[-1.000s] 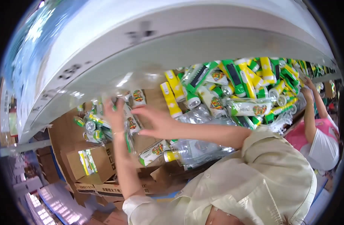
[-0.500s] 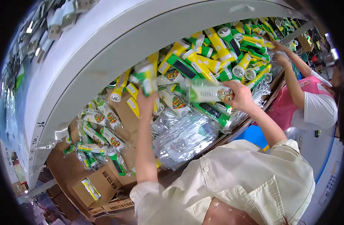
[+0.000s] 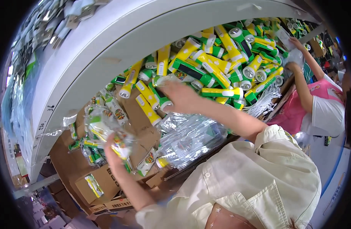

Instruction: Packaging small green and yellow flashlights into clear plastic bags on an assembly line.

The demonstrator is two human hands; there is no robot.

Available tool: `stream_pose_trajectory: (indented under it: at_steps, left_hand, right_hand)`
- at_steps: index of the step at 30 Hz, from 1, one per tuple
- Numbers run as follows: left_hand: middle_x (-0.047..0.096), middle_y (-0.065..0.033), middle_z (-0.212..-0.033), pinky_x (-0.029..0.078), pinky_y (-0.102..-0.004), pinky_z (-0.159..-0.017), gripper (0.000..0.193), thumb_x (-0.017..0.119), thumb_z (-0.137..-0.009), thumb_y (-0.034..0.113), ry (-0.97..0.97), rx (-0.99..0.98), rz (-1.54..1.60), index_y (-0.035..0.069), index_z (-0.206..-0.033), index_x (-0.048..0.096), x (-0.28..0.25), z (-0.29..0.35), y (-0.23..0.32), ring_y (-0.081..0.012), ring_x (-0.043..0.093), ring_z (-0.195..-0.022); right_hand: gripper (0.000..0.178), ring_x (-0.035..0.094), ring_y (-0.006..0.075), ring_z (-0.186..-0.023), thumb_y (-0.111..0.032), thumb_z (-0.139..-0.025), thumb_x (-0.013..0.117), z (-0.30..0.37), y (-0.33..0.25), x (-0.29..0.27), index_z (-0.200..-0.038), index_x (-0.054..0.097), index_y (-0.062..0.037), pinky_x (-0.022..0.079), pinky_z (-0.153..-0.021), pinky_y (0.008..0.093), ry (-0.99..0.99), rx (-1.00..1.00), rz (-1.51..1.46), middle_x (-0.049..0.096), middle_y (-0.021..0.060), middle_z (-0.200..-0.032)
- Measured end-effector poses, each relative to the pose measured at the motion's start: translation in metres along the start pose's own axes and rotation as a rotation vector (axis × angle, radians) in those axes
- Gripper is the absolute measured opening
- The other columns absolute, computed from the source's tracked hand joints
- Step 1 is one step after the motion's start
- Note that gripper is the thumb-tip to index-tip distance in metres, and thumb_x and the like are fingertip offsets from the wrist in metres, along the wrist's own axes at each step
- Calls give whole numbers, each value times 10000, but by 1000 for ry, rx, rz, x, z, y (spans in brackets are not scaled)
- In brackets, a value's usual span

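My left hand (image 3: 113,149) is at the left of the cardboard-lined bench, closed on a bagged flashlight (image 3: 120,147) in clear plastic, green, white and yellow; motion smears it. Under and beyond it lie several more bagged flashlights (image 3: 116,108). My right hand (image 3: 179,97) hovers palm down over the middle, smeared by motion, its fingertips beside a bagged flashlight (image 3: 167,81); whether it grips anything is hidden. Loose yellow-and-green flashlights (image 3: 211,70) heap up beyond and to the right of it. A stack of clear plastic bags (image 3: 190,143) lies just below my right forearm.
A white curved shelf edge (image 3: 106,45) arches over the far side. Small metal-ended parts (image 3: 64,23) lie on it at top left. White cords (image 3: 265,101) bunch at the right. A co-worker in a pink apron (image 3: 294,107) handles clear bags there. A small cardboard box (image 3: 101,187) sits lower left.
My left hand has moved left and nearer, from the flashlight heap to the bagged ones. My right hand has swung left; the bagged flashlight it held is no longer seen in it.
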State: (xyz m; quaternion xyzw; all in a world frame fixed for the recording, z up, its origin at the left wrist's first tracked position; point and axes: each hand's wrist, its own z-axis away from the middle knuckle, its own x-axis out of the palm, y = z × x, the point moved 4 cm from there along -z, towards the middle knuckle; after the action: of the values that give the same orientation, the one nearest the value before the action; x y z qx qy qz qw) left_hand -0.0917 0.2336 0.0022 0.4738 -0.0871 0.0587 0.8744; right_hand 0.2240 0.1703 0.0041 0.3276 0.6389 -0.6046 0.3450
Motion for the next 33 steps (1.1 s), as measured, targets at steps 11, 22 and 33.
stream_pose_trajectory:
  at_steps: [11,22,33]
  left_hand:
    - [622,-124,-1120,457,-326,-839,413,699,-784,267,719,989,-1979,3,-1091,619,-107,-88,100,-201,590,-976]
    - [554,-90,-1106,399,-336,-935,739,642,-759,596,-380,-568,54,72,-1250,465,189,-19,-151,-189,508,-1050]
    - [569,-65,-1130,435,-358,-928,470,590,-852,317,-348,-65,190,68,-1235,476,164,31,-99,-193,538,-1069]
  right_hand:
    - [1173,422,396,-1126,-607,-507,760,-57,35,30,-1435,228,-126,332,-954,504,-423,175,762,442,241,-1219]
    - [958,623,347,-959,-510,-574,694,-30,58,3,-1314,382,12,499,-813,377,-536,208,-120,604,232,-1118]
    - [918,486,375,-1149,-347,-711,684,49,-52,-23,-1395,211,42,430,-944,419,-241,121,-266,435,269,-1295]
